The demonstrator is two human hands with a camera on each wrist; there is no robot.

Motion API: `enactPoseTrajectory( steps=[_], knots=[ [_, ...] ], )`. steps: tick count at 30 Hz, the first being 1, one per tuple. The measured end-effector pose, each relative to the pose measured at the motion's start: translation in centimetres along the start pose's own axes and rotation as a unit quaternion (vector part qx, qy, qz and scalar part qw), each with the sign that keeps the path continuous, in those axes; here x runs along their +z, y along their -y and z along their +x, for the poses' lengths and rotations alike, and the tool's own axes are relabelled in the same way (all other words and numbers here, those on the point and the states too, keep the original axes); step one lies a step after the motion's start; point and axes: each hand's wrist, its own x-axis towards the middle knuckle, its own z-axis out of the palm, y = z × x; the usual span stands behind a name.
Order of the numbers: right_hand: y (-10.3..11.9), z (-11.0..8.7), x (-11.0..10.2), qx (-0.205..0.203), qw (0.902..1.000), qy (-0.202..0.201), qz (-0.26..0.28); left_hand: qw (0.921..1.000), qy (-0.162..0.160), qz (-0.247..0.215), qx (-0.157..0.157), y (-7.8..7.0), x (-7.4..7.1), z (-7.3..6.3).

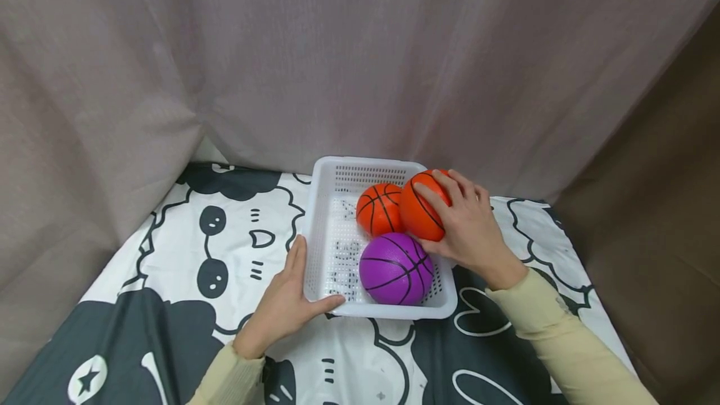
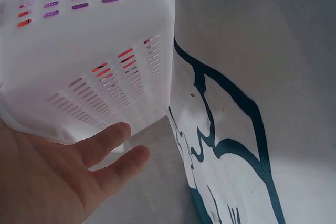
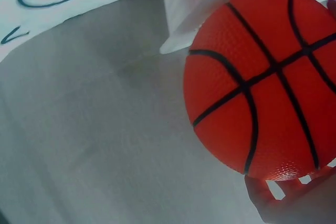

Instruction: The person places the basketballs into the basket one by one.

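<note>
A white plastic basket (image 1: 326,236) with slotted walls holds a small purple basketball (image 1: 396,269) at its front and an orange basketball (image 1: 379,209) behind it. My right hand (image 1: 469,224) grips a second orange basketball (image 1: 423,205) at the basket's right side, fingers spread over its top and side. This ball fills much of the right wrist view, with fingertips curled against its edge. At the front left corner, my left hand (image 1: 289,299) rests against the basket, thumb at the front rim and fingers straight along the left wall. The left wrist view shows its extended fingers (image 2: 123,169) beside the slotted wall.
The basket stands on a black and white cartoon-print cloth (image 1: 230,236). A grey-brown curtain (image 1: 360,67) hangs right behind it, and a darker brown fabric (image 1: 652,236) borders the right side.
</note>
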Motion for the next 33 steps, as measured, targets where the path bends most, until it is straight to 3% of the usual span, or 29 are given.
enactPoseTrajectory(
  steps=[9,23,29,33],
  knots=[
    [0.8,0.6,0.3,0.03,0.999,0.016,0.03,1.0,-0.001,0.001,0.0,-0.1,-0.1,0.1],
    [1.8,0.7,1.3,0.097,0.9922,-0.01,0.079,1.0,-0.008,-0.002,0.004,0.1,-0.2,0.2],
    [2.1,0.4,2.0,0.138,0.981,-0.031,0.133,1.0,-0.005,-0.006,0.001,0.1,-0.1,0.1],
    [2.4,0.0,2.1,0.174,0.9712,-0.018,0.162,1.0,-0.003,-0.006,0.005,0.0,-0.1,0.1]
  ],
)
